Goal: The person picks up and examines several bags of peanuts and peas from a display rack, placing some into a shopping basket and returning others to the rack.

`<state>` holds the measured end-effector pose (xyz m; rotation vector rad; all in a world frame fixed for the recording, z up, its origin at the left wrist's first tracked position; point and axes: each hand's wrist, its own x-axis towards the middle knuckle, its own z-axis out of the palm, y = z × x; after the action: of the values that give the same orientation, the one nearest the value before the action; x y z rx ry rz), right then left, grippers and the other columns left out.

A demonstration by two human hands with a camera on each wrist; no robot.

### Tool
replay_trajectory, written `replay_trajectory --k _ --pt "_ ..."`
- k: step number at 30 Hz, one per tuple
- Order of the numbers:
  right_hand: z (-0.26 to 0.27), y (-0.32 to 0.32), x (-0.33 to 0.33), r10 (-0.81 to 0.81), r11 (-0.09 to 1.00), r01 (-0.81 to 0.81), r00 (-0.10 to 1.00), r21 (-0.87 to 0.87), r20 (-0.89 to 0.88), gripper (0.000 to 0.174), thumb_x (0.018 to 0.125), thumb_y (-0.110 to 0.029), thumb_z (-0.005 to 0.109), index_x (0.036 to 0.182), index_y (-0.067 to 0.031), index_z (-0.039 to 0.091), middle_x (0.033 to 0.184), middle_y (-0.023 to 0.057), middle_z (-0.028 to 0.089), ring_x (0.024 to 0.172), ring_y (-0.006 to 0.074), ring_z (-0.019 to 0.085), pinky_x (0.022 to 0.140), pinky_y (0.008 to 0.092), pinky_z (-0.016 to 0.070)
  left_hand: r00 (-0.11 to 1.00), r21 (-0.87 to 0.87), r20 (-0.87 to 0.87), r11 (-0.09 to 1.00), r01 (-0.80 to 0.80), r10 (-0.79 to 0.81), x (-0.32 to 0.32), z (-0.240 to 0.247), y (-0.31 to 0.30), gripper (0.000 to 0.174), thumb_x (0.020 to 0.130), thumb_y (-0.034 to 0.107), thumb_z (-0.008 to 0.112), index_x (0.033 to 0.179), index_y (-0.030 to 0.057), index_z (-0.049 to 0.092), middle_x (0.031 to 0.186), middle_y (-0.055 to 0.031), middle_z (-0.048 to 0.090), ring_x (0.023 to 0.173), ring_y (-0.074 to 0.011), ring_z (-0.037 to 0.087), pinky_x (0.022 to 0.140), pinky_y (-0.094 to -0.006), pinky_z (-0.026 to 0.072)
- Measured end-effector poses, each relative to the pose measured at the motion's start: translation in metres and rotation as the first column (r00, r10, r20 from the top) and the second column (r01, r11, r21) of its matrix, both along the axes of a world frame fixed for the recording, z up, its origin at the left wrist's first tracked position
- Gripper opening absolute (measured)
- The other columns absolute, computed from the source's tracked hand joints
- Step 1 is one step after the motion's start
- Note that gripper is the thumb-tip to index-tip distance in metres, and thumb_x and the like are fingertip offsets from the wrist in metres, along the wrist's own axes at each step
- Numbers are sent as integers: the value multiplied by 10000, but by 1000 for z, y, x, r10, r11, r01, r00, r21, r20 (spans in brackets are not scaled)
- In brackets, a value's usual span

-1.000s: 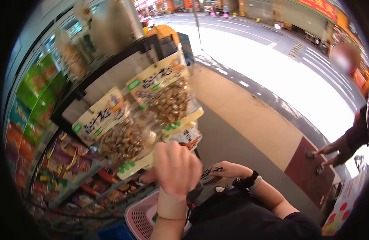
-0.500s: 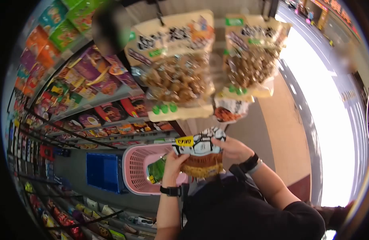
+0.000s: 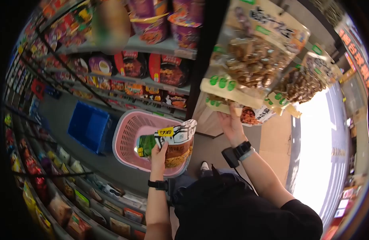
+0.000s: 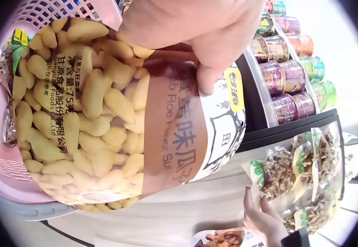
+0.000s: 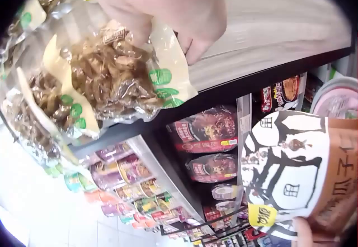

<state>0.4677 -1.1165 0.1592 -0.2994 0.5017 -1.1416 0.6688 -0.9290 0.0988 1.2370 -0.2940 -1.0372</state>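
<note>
My left hand (image 3: 158, 161) grips a snack bag (image 3: 179, 138) of seeds over the pink basket (image 3: 119, 136). Its brown and white front, yellow label and picture of pale kernels fill much of the left wrist view, with the thumb pressed on the front. Higher up and to the right, my right hand (image 3: 233, 131) holds the lower cream strip of a hanging bag (image 3: 254, 60) of brown wrapped snacks. In the right wrist view the thumb and fingers (image 5: 193, 41) lie on either side of that strip. A green packet (image 3: 146, 145) lies in the basket.
Another bag (image 3: 306, 86) of brown snacks hangs beside the first, with a smaller white pack (image 3: 261, 116) below. Shelves hold bowl noodles (image 3: 168, 69) and purple cups (image 3: 149, 25). A blue crate (image 3: 88, 127) stands left of the basket. Low shelves (image 3: 86, 204) line the near left side.
My view has swung left toward the shelves and basket. Both hands were on the seed bag; now the left alone holds it over the basket, and the right has risen to the hanging bag.
</note>
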Motion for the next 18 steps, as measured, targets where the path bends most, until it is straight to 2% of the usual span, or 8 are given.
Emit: replay_trajectory --k 1,3,7,9,12,14,17,18 --pt "2 7 -3 -47 999 48 997 25 -55 321 816 -163 603 1108 -91 492 1122 42 530 1071 201 474 969 368 352 999 10 -28 1000 -30 30 2 -6 -1 193 847 123 553 983 -12 573 920 -29 607 812 -88 545 702 -242 434" --pt "10 21 -15 -52 995 61 993 80 -103 303 820 -156 595 1098 -81 500 1119 47 535 1070 188 481 967 353 368 984 -2 152 996 88 -87 6 -15 -10 204 839 129 563 977 -21 571 919 -39 609 813 -88 544 702 -237 432" --pt "35 42 -34 -27 993 43 990 112 -138 280 841 -107 551 1109 -49 495 1128 80 543 1059 182 505 933 307 426 840 65 489 970 233 -235 -6 -7 -42 221 834 206 559 865 -10 591 615 -105 598 567 -153 589 532 -283 430" --pt "43 45 -49 -1 982 31 988 188 -156 283 850 -91 530 1121 -29 482 1127 100 543 1041 193 526 894 298 465 768 155 510 920 361 -387 -14 13 -61 284 832 296 537 832 19 604 526 -127 551 505 -225 584 479 -331 413" --pt "66 49 -55 47 962 13 976 271 -212 282 863 -70 493 1133 2 460 1097 141 547 1006 230 553 826 306 517 749 144 473 880 453 -464 -37 15 -90 275 819 253 577 813 -20 608 553 -95 584 484 -155 558 459 -273 398" --pt "73 49 -63 85 944 -21 979 329 -183 282 863 -70 492 1133 6 457 1090 147 548 1000 238 555 819 307 521 752 5 499 869 495 -431 -55 10 -108 286 816 283 574 820 1 625 552 -120 578 506 -165 588 459 -277 402" --pt "89 52 -59 100 916 -24 980 401 -170 250 871 -86 482 1096 22 469 1038 168 563 941 257 582 758 316 548 785 -21 437 868 497 -439 -75 16 -133 297 799 310 587 796 16 633 554 -133 572 514 -208 593 462 -297 410" --pt "91 53 -62 128 897 -62 984 438 -123 238 876 -96 474 1080 25 475 1013 173 570 913 259 592 731 318 556 830 -86 474 923 375 -294 -81 17 -141 314 782 329 603 755 17 629 562 -134 576 528 -251 590 469 -317 413"
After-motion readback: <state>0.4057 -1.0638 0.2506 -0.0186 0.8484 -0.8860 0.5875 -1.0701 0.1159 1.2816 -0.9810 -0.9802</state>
